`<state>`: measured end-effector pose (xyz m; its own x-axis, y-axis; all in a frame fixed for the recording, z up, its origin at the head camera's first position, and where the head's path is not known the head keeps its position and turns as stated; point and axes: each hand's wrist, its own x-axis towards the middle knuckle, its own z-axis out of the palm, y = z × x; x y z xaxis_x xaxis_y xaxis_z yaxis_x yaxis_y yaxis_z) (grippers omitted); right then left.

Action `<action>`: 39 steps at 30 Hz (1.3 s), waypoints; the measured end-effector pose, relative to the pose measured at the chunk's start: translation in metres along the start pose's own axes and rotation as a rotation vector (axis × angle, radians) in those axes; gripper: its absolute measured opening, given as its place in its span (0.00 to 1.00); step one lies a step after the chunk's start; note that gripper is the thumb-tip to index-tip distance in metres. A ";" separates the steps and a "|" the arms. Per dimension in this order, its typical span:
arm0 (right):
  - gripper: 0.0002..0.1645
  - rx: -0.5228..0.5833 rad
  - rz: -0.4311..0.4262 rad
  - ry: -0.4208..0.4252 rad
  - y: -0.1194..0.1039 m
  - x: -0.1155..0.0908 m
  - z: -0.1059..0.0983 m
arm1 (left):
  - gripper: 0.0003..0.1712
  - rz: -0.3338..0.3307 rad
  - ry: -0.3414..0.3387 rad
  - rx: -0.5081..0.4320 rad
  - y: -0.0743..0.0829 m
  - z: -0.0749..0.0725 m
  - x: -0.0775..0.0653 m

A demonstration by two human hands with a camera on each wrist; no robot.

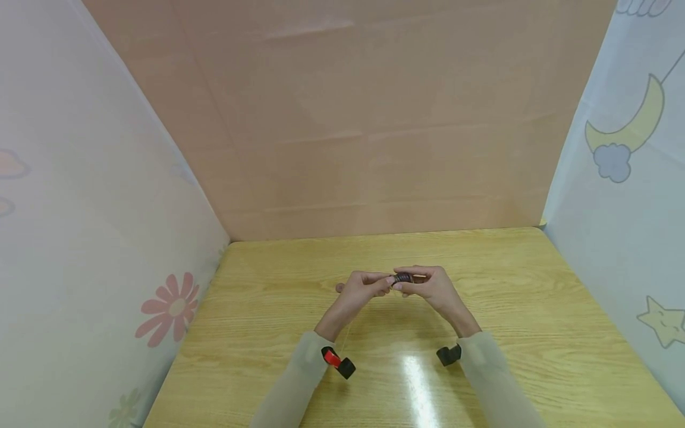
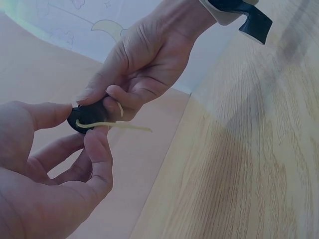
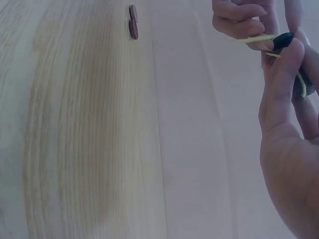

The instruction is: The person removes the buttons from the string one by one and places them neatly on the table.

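Observation:
Above the table, a short stack of dark round discs (image 1: 404,278) is held between both hands. A yellow string (image 2: 114,125) comes out near the edge of the front disc (image 2: 79,119) and hangs loose at its end. My left hand (image 1: 365,288) pinches the front disc between thumb and fingertips. From the other side, my right hand (image 1: 432,288) holds the stack between thumb and fingers. More yellow string (image 3: 302,83) runs along the stack by the right hand. Fingers hide part of the discs, and how the string passes through them cannot be seen.
Two reddish-brown discs (image 3: 133,29) lie close together on the wooden table (image 1: 535,333), beyond the left hand. A tan backdrop (image 1: 364,119) stands at the table's far edge, with patterned panels on both sides.

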<state>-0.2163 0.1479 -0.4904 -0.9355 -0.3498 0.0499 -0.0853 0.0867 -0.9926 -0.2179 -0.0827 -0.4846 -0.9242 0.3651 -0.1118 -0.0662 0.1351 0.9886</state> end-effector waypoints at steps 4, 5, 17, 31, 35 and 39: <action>0.27 -0.013 -0.029 -0.015 0.001 0.000 0.000 | 0.19 0.009 -0.019 -0.014 0.000 -0.001 -0.001; 0.25 -0.013 -0.038 -0.018 0.001 0.001 0.001 | 0.19 0.010 -0.022 -0.010 0.000 -0.001 -0.002; 0.22 0.001 -0.036 -0.032 0.007 0.002 0.003 | 0.20 0.004 -0.016 0.052 -0.001 -0.006 -0.003; 0.25 0.002 -0.013 0.015 0.005 0.005 0.004 | 0.21 -0.011 -0.001 0.040 -0.002 -0.010 -0.002; 0.26 -0.009 0.004 0.027 0.003 0.003 0.003 | 0.25 -0.013 -0.017 -0.015 -0.003 -0.013 -0.002; 0.28 -0.015 0.016 0.028 0.003 0.002 0.002 | 0.26 -0.002 -0.026 -0.027 -0.004 -0.017 -0.004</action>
<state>-0.2175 0.1455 -0.4931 -0.9458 -0.3224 0.0375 -0.0755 0.1062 -0.9915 -0.2207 -0.1006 -0.4859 -0.9139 0.3889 -0.1162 -0.0787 0.1110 0.9907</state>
